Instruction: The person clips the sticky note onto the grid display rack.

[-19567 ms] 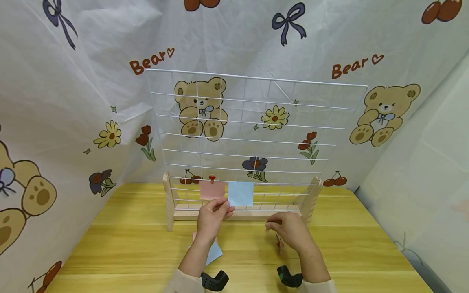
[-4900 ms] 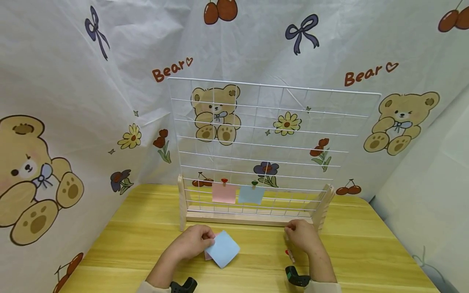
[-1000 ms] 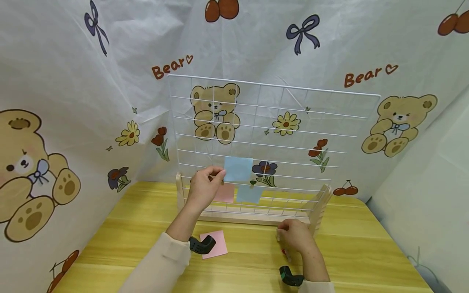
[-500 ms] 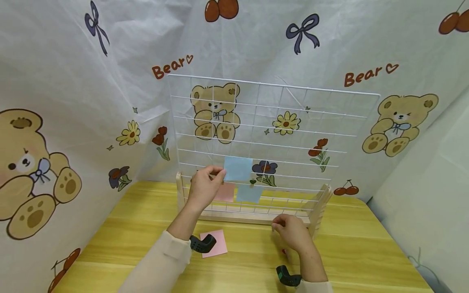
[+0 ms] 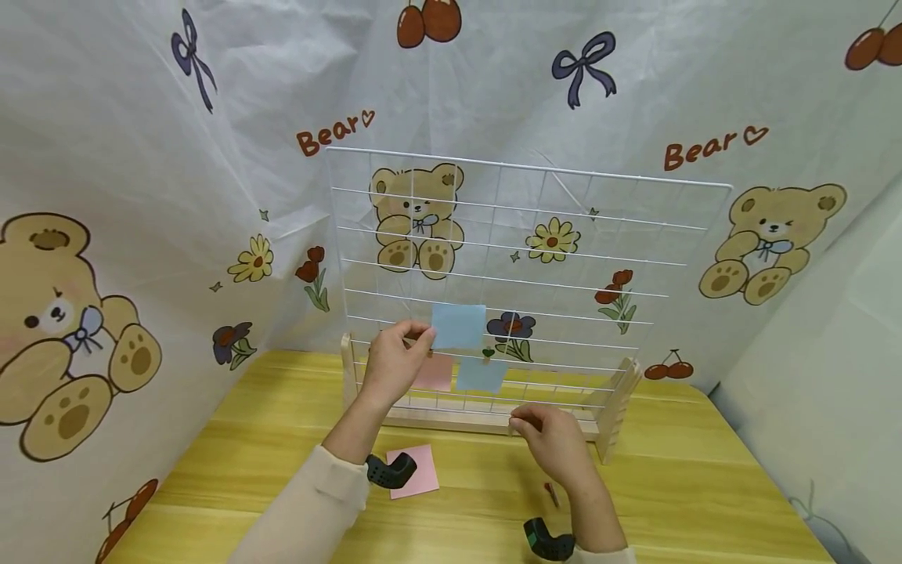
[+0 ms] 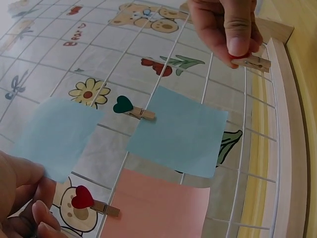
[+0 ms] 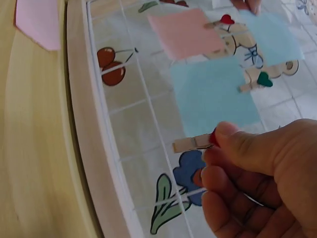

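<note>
My left hand (image 5: 395, 356) pinches a light blue paper note (image 5: 458, 326) by its lower left corner, up against the white wire grid (image 5: 528, 160). Just below it on the grid hang a pink note (image 6: 158, 206), held by a wooden clothespin with a red heart (image 6: 94, 201), and another blue note (image 6: 178, 131), held by a clothespin with a green heart (image 6: 136, 109). Lower right, in front of the grid's base, my right hand (image 5: 557, 442) pinches a small red-heart clothespin (image 7: 193, 143) between thumb and index finger, its wooden end pointing out.
On the table (image 5: 282, 486) lie a pink note (image 5: 419, 472) near the left wrist and a red-heart clothespin (image 5: 552, 494) beside the right forearm. The grid stands in a wooden base (image 5: 479, 423); a printed cloth (image 5: 493, 94) hangs behind.
The first blue note, earlier in my left hand, now hangs clipped; a second blue note has gone from table to grid. Over the last second my right hand moved up and left with its clothespin.
</note>
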Motion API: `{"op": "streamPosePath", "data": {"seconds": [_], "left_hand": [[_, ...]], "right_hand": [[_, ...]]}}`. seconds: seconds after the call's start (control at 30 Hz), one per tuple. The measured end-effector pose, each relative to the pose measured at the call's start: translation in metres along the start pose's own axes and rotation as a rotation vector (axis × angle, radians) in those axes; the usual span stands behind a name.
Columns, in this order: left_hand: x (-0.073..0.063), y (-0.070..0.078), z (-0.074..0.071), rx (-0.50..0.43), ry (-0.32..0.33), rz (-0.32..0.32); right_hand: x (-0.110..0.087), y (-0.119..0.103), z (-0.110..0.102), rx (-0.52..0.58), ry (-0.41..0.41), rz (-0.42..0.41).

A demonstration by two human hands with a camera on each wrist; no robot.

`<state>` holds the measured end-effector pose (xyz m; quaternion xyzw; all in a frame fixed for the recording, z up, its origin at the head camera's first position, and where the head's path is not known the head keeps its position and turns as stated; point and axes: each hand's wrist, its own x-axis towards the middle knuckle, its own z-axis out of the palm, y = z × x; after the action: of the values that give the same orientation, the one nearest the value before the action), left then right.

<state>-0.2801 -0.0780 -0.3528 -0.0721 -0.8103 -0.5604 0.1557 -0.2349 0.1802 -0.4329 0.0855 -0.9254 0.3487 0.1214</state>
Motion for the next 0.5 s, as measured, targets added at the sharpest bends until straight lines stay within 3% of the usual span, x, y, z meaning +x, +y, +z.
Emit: {"op": "streamPosePath", "data": {"seconds": [0.23,0.5], "left_hand": [[0.001,-0.001,0.001,-0.010,-0.001,0.008],[0.002,-0.001,0.001,-0.003,-0.002,0.017]], "right_hand": [[-0.002,-0.016,-0.001,0.035,0.087,-0.046],[0.007,-0.034,-0.008,0.024,0.281,-0.244]]}}
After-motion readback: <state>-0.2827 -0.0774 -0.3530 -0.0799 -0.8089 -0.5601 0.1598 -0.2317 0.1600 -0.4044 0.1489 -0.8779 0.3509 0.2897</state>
